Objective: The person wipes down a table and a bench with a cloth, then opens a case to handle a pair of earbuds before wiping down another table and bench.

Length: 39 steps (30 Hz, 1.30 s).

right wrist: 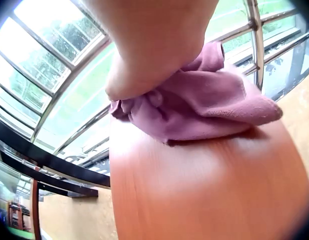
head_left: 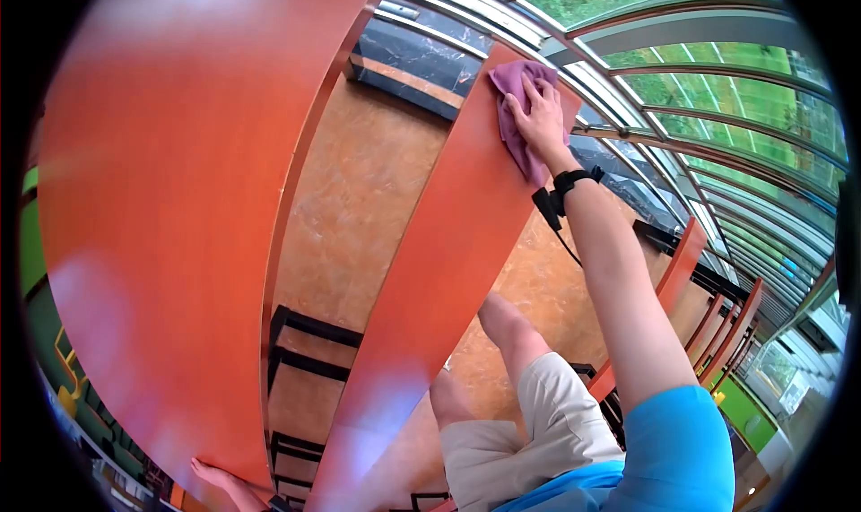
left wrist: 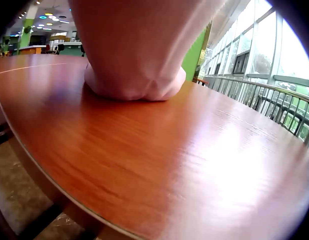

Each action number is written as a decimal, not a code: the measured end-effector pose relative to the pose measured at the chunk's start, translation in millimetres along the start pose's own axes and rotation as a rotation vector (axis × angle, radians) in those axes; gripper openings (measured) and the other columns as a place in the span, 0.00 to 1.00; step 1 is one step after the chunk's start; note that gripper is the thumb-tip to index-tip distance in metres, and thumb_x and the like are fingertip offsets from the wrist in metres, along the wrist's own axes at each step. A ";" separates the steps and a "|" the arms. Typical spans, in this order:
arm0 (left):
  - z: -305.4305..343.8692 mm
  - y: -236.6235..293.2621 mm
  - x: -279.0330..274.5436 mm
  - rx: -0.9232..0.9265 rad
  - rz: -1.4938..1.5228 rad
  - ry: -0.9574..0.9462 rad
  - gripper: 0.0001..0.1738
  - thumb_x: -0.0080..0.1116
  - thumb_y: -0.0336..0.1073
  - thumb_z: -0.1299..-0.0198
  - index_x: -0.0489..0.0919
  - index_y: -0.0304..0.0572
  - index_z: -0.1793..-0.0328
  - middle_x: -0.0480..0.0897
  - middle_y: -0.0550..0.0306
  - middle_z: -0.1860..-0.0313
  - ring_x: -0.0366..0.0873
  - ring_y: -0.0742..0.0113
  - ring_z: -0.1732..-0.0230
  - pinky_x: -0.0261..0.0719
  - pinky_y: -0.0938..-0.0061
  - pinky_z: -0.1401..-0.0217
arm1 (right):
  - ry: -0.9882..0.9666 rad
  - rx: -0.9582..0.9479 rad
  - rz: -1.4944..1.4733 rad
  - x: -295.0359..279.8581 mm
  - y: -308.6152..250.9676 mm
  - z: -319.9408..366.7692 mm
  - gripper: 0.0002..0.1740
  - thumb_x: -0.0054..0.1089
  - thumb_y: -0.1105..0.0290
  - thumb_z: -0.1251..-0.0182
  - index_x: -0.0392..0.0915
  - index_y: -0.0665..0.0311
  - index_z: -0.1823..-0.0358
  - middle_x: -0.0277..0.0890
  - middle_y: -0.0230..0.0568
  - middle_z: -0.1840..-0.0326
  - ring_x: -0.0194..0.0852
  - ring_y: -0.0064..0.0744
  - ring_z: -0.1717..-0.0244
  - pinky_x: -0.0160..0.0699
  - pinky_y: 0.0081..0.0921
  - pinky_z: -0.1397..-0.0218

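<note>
Cloth (head_left: 508,80) under right hand (head_left: 541,117), left hand (head_left: 215,476) mostly cut off

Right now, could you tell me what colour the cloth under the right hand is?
The cloth is mauve, clearest in the right wrist view.

No legible writing
The purple cloth (head_left: 508,78), the orange table (head_left: 179,198), the bench (head_left: 439,261) to its right and the far window frames (head_left: 700,26) carry no letters, numbers, brands or signs

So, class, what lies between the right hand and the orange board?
A purple cloth, pressed by the right hand onto the board; right wrist view shows it.
</note>
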<state>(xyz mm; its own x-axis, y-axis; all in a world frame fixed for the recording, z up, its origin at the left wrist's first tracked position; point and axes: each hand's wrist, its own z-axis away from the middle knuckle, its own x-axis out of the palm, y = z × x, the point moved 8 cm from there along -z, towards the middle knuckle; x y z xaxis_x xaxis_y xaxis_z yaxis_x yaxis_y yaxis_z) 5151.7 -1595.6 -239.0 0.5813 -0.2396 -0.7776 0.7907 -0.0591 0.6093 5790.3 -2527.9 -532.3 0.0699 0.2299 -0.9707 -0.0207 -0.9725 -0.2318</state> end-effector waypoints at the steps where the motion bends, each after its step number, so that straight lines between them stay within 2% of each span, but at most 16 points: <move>1: 5.3 1.7 -5.3 -0.014 -0.042 0.078 0.34 0.41 0.51 0.17 0.71 0.27 0.23 0.73 0.40 0.22 0.74 0.50 0.26 0.72 0.57 0.23 | 0.051 0.099 0.011 6.5 -8.4 6.4 0.39 0.62 0.38 0.28 0.75 0.52 0.23 0.74 0.53 0.30 0.66 0.54 0.25 0.72 0.56 0.30; 4: 3.8 -6.0 -6.3 -0.159 0.165 0.014 0.29 0.40 0.54 0.18 0.79 0.36 0.32 0.82 0.48 0.36 0.81 0.56 0.36 0.79 0.60 0.33 | 0.059 0.161 0.004 18.9 -42.2 30.8 0.39 0.63 0.39 0.29 0.72 0.52 0.23 0.73 0.53 0.34 0.66 0.56 0.29 0.70 0.56 0.31; 6: 35.8 14.9 18.7 -0.336 0.268 -0.042 0.32 0.40 0.53 0.17 0.75 0.34 0.25 0.79 0.48 0.28 0.76 0.56 0.29 0.73 0.61 0.25 | 0.030 0.018 0.054 25.9 -77.7 64.0 0.41 0.64 0.40 0.31 0.70 0.55 0.24 0.72 0.52 0.37 0.67 0.55 0.35 0.67 0.53 0.35; 8: -4.8 -20.0 -13.3 -0.215 0.201 -0.030 0.29 0.43 0.52 0.18 0.77 0.38 0.26 0.81 0.51 0.30 0.79 0.58 0.32 0.75 0.63 0.26 | 0.018 -0.114 -0.024 27.2 -115.7 113.4 0.42 0.66 0.40 0.33 0.70 0.57 0.25 0.72 0.51 0.39 0.67 0.55 0.36 0.66 0.53 0.37; 12: 24.1 7.3 12.0 -0.167 0.435 -0.060 0.24 0.52 0.46 0.21 0.78 0.40 0.29 0.83 0.55 0.34 0.82 0.58 0.33 0.79 0.63 0.29 | 0.002 -0.214 -0.056 29.2 -183.3 238.5 0.41 0.70 0.43 0.39 0.73 0.57 0.29 0.72 0.47 0.42 0.68 0.53 0.39 0.65 0.53 0.40; 16: 33.5 15.5 12.8 0.033 0.454 -0.032 0.33 0.59 0.42 0.25 0.69 0.45 0.17 0.78 0.56 0.27 0.74 0.62 0.25 0.70 0.64 0.21 | -0.081 -0.232 -0.134 36.8 -258.0 387.1 0.41 0.70 0.42 0.40 0.75 0.56 0.30 0.73 0.45 0.43 0.68 0.52 0.39 0.64 0.52 0.39; 20: 66.4 43.7 21.3 0.062 0.259 -0.214 0.42 0.64 0.48 0.27 0.64 0.44 0.12 0.74 0.59 0.22 0.68 0.67 0.20 0.62 0.69 0.18 | -0.102 -0.344 -0.230 45.3 -338.9 549.5 0.40 0.71 0.44 0.42 0.76 0.55 0.31 0.73 0.45 0.43 0.69 0.51 0.38 0.63 0.53 0.38; 24: 44.7 35.7 24.0 0.384 0.080 -0.392 0.39 0.54 0.50 0.21 0.63 0.35 0.13 0.74 0.48 0.19 0.67 0.60 0.18 0.58 0.68 0.15 | -0.479 -0.583 -0.292 48.0 -426.9 746.2 0.37 0.71 0.50 0.41 0.75 0.52 0.30 0.74 0.45 0.43 0.71 0.47 0.39 0.65 0.55 0.41; 26: 63.9 59.0 23.5 0.877 -0.453 0.047 0.37 0.45 0.53 0.20 0.70 0.25 0.21 0.73 0.32 0.21 0.68 0.41 0.19 0.62 0.59 0.17 | -0.712 -0.780 -0.305 48.0 -460.4 833.6 0.36 0.71 0.51 0.42 0.75 0.50 0.31 0.74 0.41 0.43 0.71 0.44 0.37 0.66 0.53 0.41; 28: 83.3 63.3 25.4 0.935 -0.458 0.060 0.36 0.40 0.51 0.19 0.69 0.24 0.21 0.71 0.27 0.22 0.68 0.33 0.21 0.63 0.55 0.17 | -0.727 -0.868 -0.318 40.5 -475.5 882.5 0.35 0.70 0.52 0.40 0.75 0.49 0.31 0.74 0.39 0.45 0.71 0.42 0.36 0.67 0.50 0.41; 30: 81.4 67.3 25.5 0.916 -0.468 0.055 0.31 0.40 0.46 0.18 0.70 0.28 0.21 0.72 0.29 0.22 0.70 0.35 0.22 0.65 0.56 0.18 | -0.691 -0.912 -0.316 39.8 -477.8 897.8 0.34 0.69 0.53 0.39 0.74 0.49 0.31 0.73 0.38 0.47 0.71 0.41 0.37 0.68 0.48 0.41; 33: 65.3 51.5 21.0 1.286 -0.828 0.125 0.25 0.38 0.29 0.20 0.73 0.36 0.21 0.73 0.36 0.21 0.71 0.40 0.21 0.69 0.60 0.20 | -0.844 -1.056 -0.379 50.4 -455.0 889.4 0.31 0.68 0.51 0.37 0.77 0.47 0.33 0.75 0.38 0.45 0.71 0.45 0.33 0.68 0.52 0.36; 34: 63.2 51.2 16.8 1.259 -0.750 0.118 0.25 0.41 0.34 0.18 0.73 0.35 0.21 0.73 0.38 0.20 0.71 0.43 0.20 0.67 0.62 0.19 | -0.873 -1.060 -0.357 57.0 -437.6 871.9 0.32 0.70 0.49 0.39 0.77 0.45 0.34 0.75 0.37 0.45 0.72 0.43 0.34 0.68 0.50 0.37; 36: 83.1 61.6 14.5 0.858 -0.440 0.052 0.26 0.44 0.40 0.16 0.73 0.33 0.20 0.75 0.40 0.21 0.71 0.48 0.20 0.65 0.64 0.18 | -0.915 -1.072 -0.314 72.2 -387.9 826.3 0.34 0.75 0.46 0.44 0.78 0.42 0.35 0.76 0.34 0.44 0.73 0.41 0.35 0.69 0.45 0.41; 38: 86.7 60.4 12.3 0.809 -0.356 0.003 0.29 0.47 0.45 0.16 0.73 0.32 0.20 0.76 0.41 0.21 0.72 0.50 0.21 0.64 0.65 0.18 | -0.610 -1.012 -0.467 80.7 -320.5 762.8 0.31 0.75 0.45 0.44 0.80 0.40 0.38 0.76 0.34 0.46 0.75 0.41 0.39 0.70 0.47 0.42; 39: 86.2 58.4 9.8 0.793 -0.362 -0.011 0.29 0.47 0.45 0.16 0.72 0.33 0.19 0.75 0.42 0.21 0.72 0.51 0.21 0.64 0.65 0.17 | -0.788 -0.990 -0.343 80.6 -307.5 719.8 0.32 0.75 0.45 0.45 0.81 0.42 0.39 0.76 0.36 0.47 0.74 0.44 0.41 0.71 0.48 0.43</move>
<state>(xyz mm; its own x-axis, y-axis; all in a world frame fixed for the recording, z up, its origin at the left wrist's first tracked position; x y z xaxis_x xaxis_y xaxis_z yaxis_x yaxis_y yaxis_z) 5187.0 -1685.0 -197.7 0.3147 -0.0848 -0.9454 0.5572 -0.7898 0.2563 5084.4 -2184.2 -584.7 -0.6797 0.1008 -0.7266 0.6418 -0.3979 -0.6556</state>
